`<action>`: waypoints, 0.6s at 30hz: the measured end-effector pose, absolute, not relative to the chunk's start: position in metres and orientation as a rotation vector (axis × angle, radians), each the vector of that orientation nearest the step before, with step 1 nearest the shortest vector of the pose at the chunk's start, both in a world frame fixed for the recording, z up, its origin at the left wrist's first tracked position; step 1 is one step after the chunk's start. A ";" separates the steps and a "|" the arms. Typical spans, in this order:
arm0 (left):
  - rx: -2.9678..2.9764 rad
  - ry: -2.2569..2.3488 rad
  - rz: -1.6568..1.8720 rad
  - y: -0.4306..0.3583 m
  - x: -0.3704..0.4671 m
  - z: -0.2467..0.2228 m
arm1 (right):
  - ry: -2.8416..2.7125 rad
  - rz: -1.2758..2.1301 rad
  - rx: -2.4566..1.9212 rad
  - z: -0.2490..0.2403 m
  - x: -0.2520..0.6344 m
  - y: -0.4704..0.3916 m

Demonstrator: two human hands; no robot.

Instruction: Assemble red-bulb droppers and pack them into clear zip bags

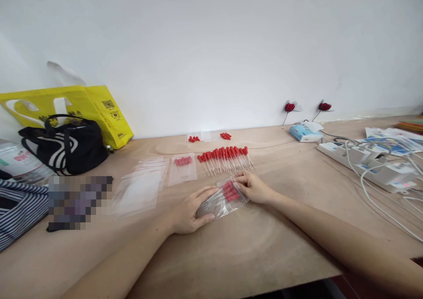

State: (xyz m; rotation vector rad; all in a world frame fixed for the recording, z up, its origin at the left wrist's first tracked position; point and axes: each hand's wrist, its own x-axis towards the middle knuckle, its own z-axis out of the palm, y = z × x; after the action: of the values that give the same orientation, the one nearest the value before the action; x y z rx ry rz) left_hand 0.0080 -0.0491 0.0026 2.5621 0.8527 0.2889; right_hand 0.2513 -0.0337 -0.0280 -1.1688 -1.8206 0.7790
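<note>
A clear zip bag [220,208] lies at a slant on the table, holding several droppers with red bulbs [230,191]. My left hand [193,210] grips the bag's lower left end, fingers on the far edge and thumb on the near one. At the other end, by the red bulbs, my right hand [251,188] pinches the bag's edge; its fingertips are partly hidden. Behind the bag is a row of loose red-topped droppers [226,158]. To their left lies another clear bag [172,175] with several droppers in it.
Flat clear bags [140,189] are stacked on the left. Two groups of small red bulbs [225,136] lie near the wall. A yellow bag [110,118] and black bag [82,145] stand far left. A tissue pack [306,133] and a power strip [366,162] with cables are right.
</note>
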 end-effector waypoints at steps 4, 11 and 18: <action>2.560 0.842 0.283 -0.049 0.007 0.003 | -1.683 0.642 -1.563 -0.016 0.275 0.001; 2.535 0.851 0.285 -0.050 0.006 0.003 | -1.322 0.408 -1.978 -0.010 0.299 0.082; 2.534 0.846 0.297 -0.049 0.006 0.000 | -1.234 0.475 -1.935 -0.015 0.299 0.099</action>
State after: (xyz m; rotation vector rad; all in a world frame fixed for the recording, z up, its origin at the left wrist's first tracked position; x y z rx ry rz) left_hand 0.0055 -0.0489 0.0003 2.5344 0.8465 0.2974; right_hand 0.2987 0.0988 -0.0148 -1.9351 -1.2344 0.4755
